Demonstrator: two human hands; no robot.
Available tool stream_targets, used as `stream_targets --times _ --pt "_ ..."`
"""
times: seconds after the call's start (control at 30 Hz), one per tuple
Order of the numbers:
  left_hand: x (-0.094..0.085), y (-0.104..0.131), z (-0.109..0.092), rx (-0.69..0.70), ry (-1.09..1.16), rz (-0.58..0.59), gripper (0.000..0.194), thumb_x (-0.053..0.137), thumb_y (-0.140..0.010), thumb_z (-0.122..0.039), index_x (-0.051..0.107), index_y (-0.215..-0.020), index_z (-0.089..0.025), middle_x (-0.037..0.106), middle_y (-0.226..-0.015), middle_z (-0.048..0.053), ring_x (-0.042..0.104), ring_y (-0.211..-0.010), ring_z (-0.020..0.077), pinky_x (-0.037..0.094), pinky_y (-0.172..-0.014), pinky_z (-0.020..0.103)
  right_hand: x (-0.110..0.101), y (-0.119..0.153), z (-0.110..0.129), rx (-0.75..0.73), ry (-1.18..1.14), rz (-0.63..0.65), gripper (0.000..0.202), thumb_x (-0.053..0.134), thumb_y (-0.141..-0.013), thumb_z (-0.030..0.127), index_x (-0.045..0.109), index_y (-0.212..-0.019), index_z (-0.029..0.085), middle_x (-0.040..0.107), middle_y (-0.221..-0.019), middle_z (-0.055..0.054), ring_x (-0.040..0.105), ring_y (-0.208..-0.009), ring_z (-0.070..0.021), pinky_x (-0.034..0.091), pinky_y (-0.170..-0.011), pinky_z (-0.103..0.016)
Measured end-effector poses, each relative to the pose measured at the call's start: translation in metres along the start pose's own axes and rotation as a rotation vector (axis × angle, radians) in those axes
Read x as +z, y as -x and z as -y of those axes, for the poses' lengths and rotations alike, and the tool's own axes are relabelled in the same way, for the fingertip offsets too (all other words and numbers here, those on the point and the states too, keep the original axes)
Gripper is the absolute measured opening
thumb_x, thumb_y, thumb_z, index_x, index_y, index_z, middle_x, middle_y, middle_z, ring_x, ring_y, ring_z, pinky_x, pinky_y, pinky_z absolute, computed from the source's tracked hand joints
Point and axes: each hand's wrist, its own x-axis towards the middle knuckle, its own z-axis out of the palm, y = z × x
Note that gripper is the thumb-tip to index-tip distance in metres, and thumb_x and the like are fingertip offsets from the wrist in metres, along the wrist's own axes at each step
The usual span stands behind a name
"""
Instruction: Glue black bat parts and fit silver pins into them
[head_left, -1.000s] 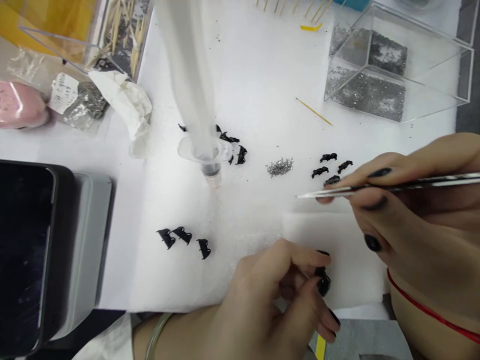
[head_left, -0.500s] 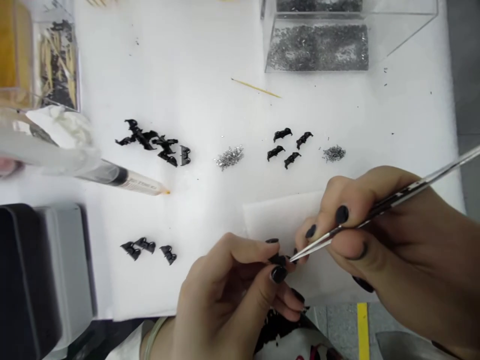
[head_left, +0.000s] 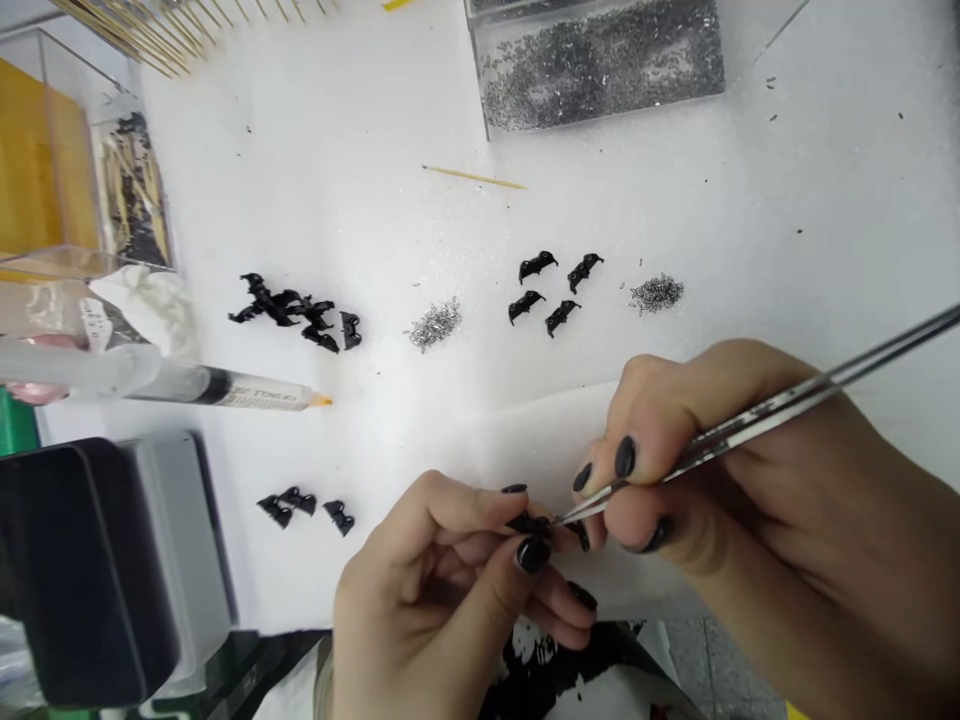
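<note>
My left hand (head_left: 442,570) pinches a small glossy black piece (head_left: 528,524) between thumb and forefinger, which partly cover it. My right hand (head_left: 697,470) is closed around silver-and-black tweezers (head_left: 772,412). Their tips meet the right end of the black piece; whether they grip something tiny there I cannot tell. Beyond the hands lie several similar black bat-shaped pieces (head_left: 538,265), with a small pile of dark metal bits (head_left: 657,293) to their right and a shinier pile (head_left: 435,325) to their left.
More black pieces lie in a cluster (head_left: 279,306) and nearer me (head_left: 339,517). A syringe (head_left: 259,390) with an orange tip points in from the left, above a dark box (head_left: 82,560). A clear container (head_left: 600,70) of metal bits, a toothpick (head_left: 474,178) and wooden sticks (head_left: 161,35) sit farther back.
The camera view has shifted and tilted, so more of the sticks and the left side shows. Both hands keep their holds, and the tweezer tips stay at the black piece.
</note>
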Motion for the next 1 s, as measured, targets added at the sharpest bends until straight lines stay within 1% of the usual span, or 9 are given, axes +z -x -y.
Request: stream_targets --times 0.1,0.23,0.3,0.4,0.53,0.63,0.73,0.83,1.0 --pt "-0.0008 -0.0011 0.0008 0.009 -0.014 0.007 0.027 0.093 -0.072 -0.028 0.067 -0.077 -0.021 0.078 -0.065 -0.002 0.072 -0.047 0.0135 0.062 -0.049 0.015 0.0011 0.002 -0.0009 -0.012 -0.006 -0.02 0.012 0.053 -0.103 0.02 0.046 -0.098 0.028 0.055 -0.074 0.007 0.055 -0.055 -0.005 0.049 -0.051 -0.01" --pt "-0.0024 -0.0024 0.0028 0.025 -0.008 0.028 0.025 0.09 -0.076 -0.025 0.067 -0.079 -0.017 0.078 -0.064 0.0 0.072 -0.047 0.0136 0.061 -0.049 0.014 0.0006 0.0036 -0.0031 -0.024 0.023 -0.017 0.009 0.051 -0.104 0.023 0.047 -0.1 0.03 0.055 -0.075 0.007 0.06 -0.057 -0.0064 0.053 -0.055 -0.011" --pt "-0.0036 -0.0029 0.0034 0.028 -0.006 0.036 0.023 0.089 -0.077 -0.025 0.068 -0.08 -0.017 0.078 -0.064 0.0 0.072 -0.047 0.0132 0.06 -0.049 0.014 -0.0002 0.0027 -0.0035 -0.023 0.037 -0.013 0.01 0.051 -0.104 0.022 0.046 -0.098 0.029 0.056 -0.074 0.007 0.061 -0.058 -0.0059 0.053 -0.056 -0.011" --pt "-0.0057 -0.0038 0.0032 0.012 -0.021 0.056 0.022 0.089 -0.078 -0.026 0.068 -0.08 -0.018 0.078 -0.062 0.0 0.072 -0.047 0.0132 0.061 -0.05 0.014 -0.0018 0.0019 -0.0032 -0.038 0.042 0.014 0.008 0.048 -0.106 0.023 0.046 -0.1 0.028 0.057 -0.076 0.007 0.063 -0.061 -0.0058 0.054 -0.059 -0.01" --pt "-0.0079 -0.0047 0.0022 0.007 -0.064 0.084 0.022 0.087 -0.079 -0.028 0.067 -0.081 -0.02 0.077 -0.059 0.0 0.073 -0.048 0.014 0.062 -0.051 0.016 -0.003 0.0028 -0.0021 -0.039 0.017 0.039 0.009 0.049 -0.105 0.021 0.046 -0.099 0.028 0.056 -0.077 0.007 0.063 -0.062 -0.0059 0.054 -0.058 -0.011" --pt "-0.0081 -0.0047 0.0023 0.017 -0.076 0.08 0.025 0.088 -0.079 -0.029 0.066 -0.081 -0.019 0.076 -0.058 0.001 0.072 -0.047 0.0146 0.062 -0.05 0.017 -0.0028 0.0016 -0.0022 -0.032 0.007 0.05 0.01 0.05 -0.105 0.02 0.046 -0.099 0.028 0.056 -0.077 0.007 0.063 -0.061 -0.0064 0.054 -0.057 -0.012" --pt "-0.008 -0.0046 0.0024 0.024 -0.07 0.078 0.024 0.087 -0.079 -0.029 0.065 -0.081 -0.019 0.076 -0.058 0.001 0.072 -0.046 0.0147 0.061 -0.049 0.017 -0.0024 0.0003 -0.0032 -0.033 0.029 0.046 0.009 0.049 -0.105 0.022 0.047 -0.099 0.028 0.056 -0.076 0.007 0.062 -0.059 -0.0075 0.054 -0.054 -0.015" --pt "-0.0083 -0.0047 0.0018 0.002 -0.07 0.09 0.023 0.087 -0.08 -0.029 0.066 -0.08 -0.02 0.076 -0.058 0.0 0.072 -0.048 0.0141 0.062 -0.051 0.017 -0.0019 0.0009 -0.0043 -0.04 0.052 0.039 0.009 0.05 -0.105 0.023 0.047 -0.099 0.029 0.057 -0.075 0.007 0.061 -0.057 -0.0081 0.053 -0.052 -0.017" --pt "-0.0084 -0.0048 0.0009 0.002 -0.081 0.088 0.025 0.088 -0.079 -0.031 0.065 -0.081 -0.02 0.076 -0.058 0.0 0.072 -0.047 0.0138 0.061 -0.051 0.016 -0.0012 0.0006 -0.004 -0.051 0.049 0.04 0.01 0.051 -0.104 0.021 0.047 -0.1 0.029 0.057 -0.075 0.007 0.06 -0.057 -0.0081 0.053 -0.051 -0.018"
